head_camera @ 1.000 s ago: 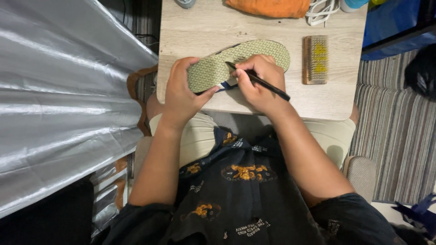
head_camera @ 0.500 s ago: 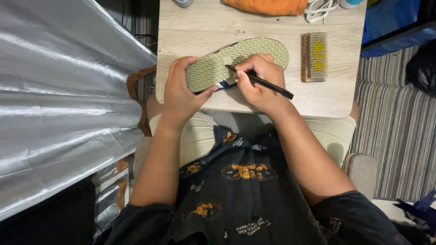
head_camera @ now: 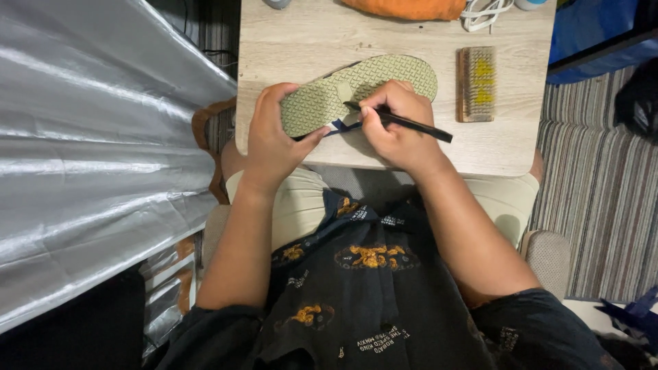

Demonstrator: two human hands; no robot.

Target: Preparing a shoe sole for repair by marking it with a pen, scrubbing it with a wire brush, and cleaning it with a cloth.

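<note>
An olive-green flip-flop lies sole up on a light wooden table, its patterned tread facing me. My left hand grips its near end at the table's front edge. My right hand holds a thin black tool like a pen, its tip pressed on the sole near the round strap plug. A dark blue strap shows under the sole between my hands.
A wooden scrub brush with yellow bristles lies right of the flip-flop. An orange cloth and a white cord sit at the table's far edge. Silver sheeting hangs at left; a striped rug covers the floor at right.
Both hands and the flip-flop stay nearly in place. The view has shifted slightly; the tool's tip remains on the sole.
</note>
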